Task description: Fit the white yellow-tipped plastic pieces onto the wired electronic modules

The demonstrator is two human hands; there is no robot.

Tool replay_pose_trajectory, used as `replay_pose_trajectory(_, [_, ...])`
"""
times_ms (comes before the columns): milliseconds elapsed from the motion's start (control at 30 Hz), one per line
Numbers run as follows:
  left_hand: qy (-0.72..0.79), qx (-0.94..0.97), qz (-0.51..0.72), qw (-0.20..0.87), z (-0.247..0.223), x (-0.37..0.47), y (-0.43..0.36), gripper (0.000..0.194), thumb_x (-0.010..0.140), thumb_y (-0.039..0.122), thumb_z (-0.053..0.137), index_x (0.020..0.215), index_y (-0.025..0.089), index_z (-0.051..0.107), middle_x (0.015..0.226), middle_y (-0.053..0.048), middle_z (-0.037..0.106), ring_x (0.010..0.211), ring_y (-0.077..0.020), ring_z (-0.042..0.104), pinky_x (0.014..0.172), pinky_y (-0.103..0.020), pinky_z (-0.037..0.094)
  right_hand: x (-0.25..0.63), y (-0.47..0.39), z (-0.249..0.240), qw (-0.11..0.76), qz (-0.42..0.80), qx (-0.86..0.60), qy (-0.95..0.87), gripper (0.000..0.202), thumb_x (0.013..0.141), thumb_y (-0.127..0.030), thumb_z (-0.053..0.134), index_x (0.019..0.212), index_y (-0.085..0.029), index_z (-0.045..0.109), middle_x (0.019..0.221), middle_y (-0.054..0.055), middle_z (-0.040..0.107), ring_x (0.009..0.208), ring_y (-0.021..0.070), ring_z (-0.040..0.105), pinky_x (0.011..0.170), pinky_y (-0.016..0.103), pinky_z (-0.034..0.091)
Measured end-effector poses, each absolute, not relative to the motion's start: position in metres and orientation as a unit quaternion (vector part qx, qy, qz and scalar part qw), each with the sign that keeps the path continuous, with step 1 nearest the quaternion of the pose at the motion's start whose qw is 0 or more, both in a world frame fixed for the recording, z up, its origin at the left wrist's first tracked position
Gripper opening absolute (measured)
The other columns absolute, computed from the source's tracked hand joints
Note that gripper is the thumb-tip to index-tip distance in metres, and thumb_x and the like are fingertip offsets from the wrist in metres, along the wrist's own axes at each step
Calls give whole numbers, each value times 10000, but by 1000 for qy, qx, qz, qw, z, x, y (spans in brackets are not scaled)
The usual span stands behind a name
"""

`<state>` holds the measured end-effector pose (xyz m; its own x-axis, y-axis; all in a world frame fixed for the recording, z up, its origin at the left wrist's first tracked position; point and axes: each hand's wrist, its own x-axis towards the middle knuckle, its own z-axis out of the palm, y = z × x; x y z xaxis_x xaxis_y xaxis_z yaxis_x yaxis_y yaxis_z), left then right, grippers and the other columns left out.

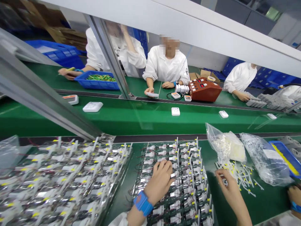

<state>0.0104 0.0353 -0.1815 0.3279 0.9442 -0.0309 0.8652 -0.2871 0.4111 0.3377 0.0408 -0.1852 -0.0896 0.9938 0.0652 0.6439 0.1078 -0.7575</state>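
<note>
My left hand (160, 180), with a blue wrist strap (143, 203), is over the middle tray of small metal and white parts (185, 179). Its fingers curl down onto the parts, and their tips are hidden. To the right, my right hand (227, 183) is beside a loose pile of white pieces with yellow bits (244, 175). Its thumb and fingers are curved with a gap between them, and nothing is plainly held there. A second, wider tray of similar parts (58, 182) lies on the left.
Plastic bags (268, 160) and a blue bin (287, 157) lie at the right. Beyond runs a green conveyor (141, 121) carrying white devices (175, 111). A metal post (70, 116) rises at left. Co-workers in white sit opposite; another person's hand (295, 196) shows far right.
</note>
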Motion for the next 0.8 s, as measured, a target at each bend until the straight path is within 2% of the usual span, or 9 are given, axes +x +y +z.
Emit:
replay_pose_trajectory(100, [573,790,116,184,-182,10,35,79,834,170,627,908,167,600,1110,-82,582,1115,-298,461,977,-487,322,354,39,-196,239,179,-588,-752,158,866,-199,489,859,-205,646,882,89,680,842,258,642,782,386,509])
replay_pose_trajectory(200, [572,790,114,188,-180,9,35,88,822,184,661,870,163,591,1074,-77,590,1106,-300,470,963,-487,326,363,39,-213,184,95,-593,-778,240,793,-93,459,889,-203,649,913,97,682,851,268,625,773,399,503])
replay_pose_trajectory(267, [568,793,115,187,-177,9,35,118,808,191,692,854,168,586,1060,-69,596,1101,-298,475,959,-485,326,365,40,-224,142,53,-607,-780,277,772,-72,466,917,-207,659,928,98,688,853,280,617,729,394,493])
replay_pose_trajectory(400, [560,797,135,183,-173,5,37,147,796,196,719,836,179,578,1037,-52,608,1098,-291,484,947,-478,321,368,43,-237,101,7,-627,-772,256,810,-100,484,904,-241,677,921,85,703,824,292,616,606,360,435])
replay_pose_trajectory(567, [570,782,175,183,-168,-10,33,92,853,254,660,825,203,589,1025,-37,619,1104,-290,488,955,-507,280,372,47,-233,119,9,-617,-778,218,894,-166,471,937,-240,672,937,82,704,811,278,620,616,359,434])
replay_pose_trajectory(667, [589,757,205,195,-161,-19,27,119,900,328,590,838,228,606,1032,-35,621,1105,-287,483,943,-507,271,371,49,-223,175,12,-593,-786,207,942,-210,451,1009,-216,647,961,97,692,821,269,612,680,379,464])
replay_pose_trajectory(800, [615,717,232,231,-150,-24,21,208,896,410,566,787,240,618,1003,-29,623,1080,-286,488,924,-490,287,353,44,-199,254,49,-562,-786,163,952,-217,461,996,-214,617,916,86,672,821,257,603,738,388,483])
